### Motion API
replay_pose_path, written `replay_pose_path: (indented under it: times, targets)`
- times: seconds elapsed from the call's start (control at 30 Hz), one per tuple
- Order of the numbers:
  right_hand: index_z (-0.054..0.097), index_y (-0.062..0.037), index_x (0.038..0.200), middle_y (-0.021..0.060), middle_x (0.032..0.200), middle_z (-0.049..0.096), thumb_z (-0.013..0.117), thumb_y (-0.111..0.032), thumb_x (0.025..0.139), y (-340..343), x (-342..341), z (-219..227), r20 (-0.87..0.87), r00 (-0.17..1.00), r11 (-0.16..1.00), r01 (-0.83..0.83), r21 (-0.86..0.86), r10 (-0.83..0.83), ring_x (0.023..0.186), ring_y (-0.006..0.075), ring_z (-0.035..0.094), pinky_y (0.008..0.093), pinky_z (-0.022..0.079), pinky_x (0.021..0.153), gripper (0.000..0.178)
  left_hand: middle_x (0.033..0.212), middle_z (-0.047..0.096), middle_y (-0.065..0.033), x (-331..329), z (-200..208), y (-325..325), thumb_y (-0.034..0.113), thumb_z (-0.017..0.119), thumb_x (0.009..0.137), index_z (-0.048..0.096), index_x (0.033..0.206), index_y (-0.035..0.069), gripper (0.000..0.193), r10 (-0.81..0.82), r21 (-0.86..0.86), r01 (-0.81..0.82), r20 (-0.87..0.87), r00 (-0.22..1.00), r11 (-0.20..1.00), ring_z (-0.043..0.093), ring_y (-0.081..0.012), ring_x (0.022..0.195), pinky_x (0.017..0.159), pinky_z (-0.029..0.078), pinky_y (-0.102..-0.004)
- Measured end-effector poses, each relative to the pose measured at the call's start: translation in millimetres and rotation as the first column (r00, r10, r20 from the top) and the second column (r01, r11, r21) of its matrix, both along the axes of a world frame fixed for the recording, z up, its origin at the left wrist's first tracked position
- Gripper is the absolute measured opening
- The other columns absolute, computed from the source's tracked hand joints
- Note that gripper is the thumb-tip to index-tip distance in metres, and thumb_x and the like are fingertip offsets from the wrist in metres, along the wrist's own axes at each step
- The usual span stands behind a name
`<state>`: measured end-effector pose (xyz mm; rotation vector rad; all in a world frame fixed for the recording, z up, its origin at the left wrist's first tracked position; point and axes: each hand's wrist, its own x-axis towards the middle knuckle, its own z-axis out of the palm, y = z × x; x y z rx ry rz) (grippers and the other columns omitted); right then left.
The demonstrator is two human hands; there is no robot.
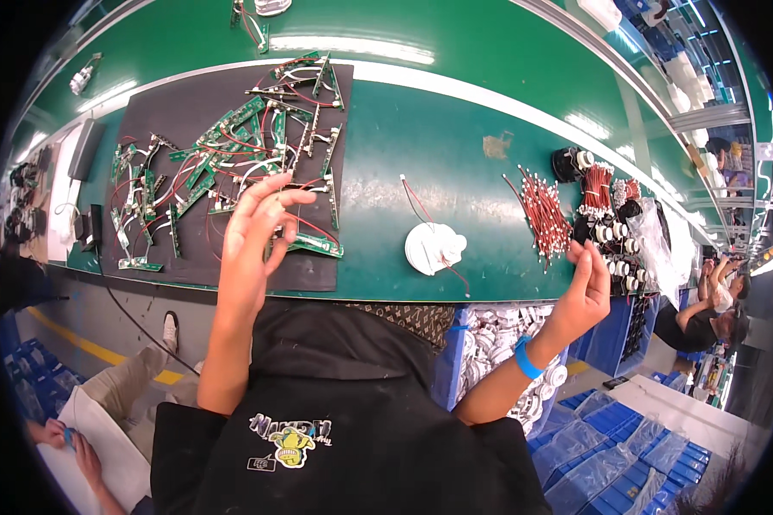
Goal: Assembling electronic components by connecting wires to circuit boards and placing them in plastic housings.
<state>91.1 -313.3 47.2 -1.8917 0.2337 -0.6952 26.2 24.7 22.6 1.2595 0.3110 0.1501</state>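
Note:
My left hand [262, 230] hovers over the right part of a black mat [309, 273], its fingers apart and nothing visible in them. Green circuit boards with red and white wires lie around it, one board [316, 245] just beside the thumb. Near the bench edge, my right hand [589, 281] has thumb and fingertips pinched together. Whatever they hold, if anything, is too small to make out. A spread of short red wires with white ends [541, 210] lies just left of those fingertips. Between my hands sits a round white part [434, 248] with a thin red and black wire.
Black and white round parts [610, 232], a red wire bundle [597, 187] and a clear plastic bag [653, 245] crowd the bench's right end. Below the edge stands a blue bin [448, 365] of white parts. Another person's hands [73, 442] show at lower left.

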Motion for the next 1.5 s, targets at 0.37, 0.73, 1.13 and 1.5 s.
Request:
replay_pose_path:
  times: [0.37,0.73,1.13,1.5]
  targets:
    - [0.07,0.0012,0.091,0.0101,0.089,0.07,0.069,-0.01,0.08,135,39,3,-0.346,0.631,0.641,-0.761,-0.102,0.694,0.083,0.0165,0.065,0.0286,0.049,0.079,0.016,0.117,0.059,-0.0077,-19,15,-7,0.017,0.05,0.097,0.047,0.133,0.002,0.039,-0.224,0.118,0.21,0.122,0.967,0.971,0.054,-0.012,0.106,0.091,0.044,-0.0274]
    - [0.069,0.0017,0.096,0.0068,0.083,0.058,0.063,0.005,0.082,105,37,-31,-0.277,0.543,0.555,-0.831,-0.039,0.793,0.08,0.0129,0.053,0.0248,0.042,0.07,0.016,0.098,0.058,-0.0086,-7,-6,-30,0.023,0.043,0.1,0.044,0.13,0.002,0.037,-0.134,-0.439,0.164,0.099,0.986,0.884,0.061,-0.015,0.068,0.063,0.053,-0.0291]
    - [0.07,-0.0055,0.085,0.0076,0.076,0.062,0.071,-0.003,0.07,125,16,-34,-0.109,0.586,0.523,-0.78,-0.343,0.803,0.071,0.0238,0.06,0.0337,0.048,0.065,0.015,0.127,0.054,-0.0114,22,-12,-39,0.033,0.042,0.099,0.047,0.128,0.003,0.042,-0.167,-0.479,0.118,-0.061,0.984,0.87,0.056,-0.0098,0.064,0.059,0.054,-0.0283]
    - [0.069,-0.0019,0.084,0.0057,0.073,0.06,0.076,0.001,0.065,124,11,-43,0.17,0.696,0.671,-0.553,-0.493,0.698,0.064,0.021,0.06,0.031,0.048,0.055,0.02,0.135,0.049,-0.0144,31,-26,-66,0.029,0.042,0.1,0.039,0.135,0.0,0.045,-0.415,-0.634,0.293,-0.049,0.909,0.716,0.054,-0.0093,0.058,0.052,0.054,-0.0287]
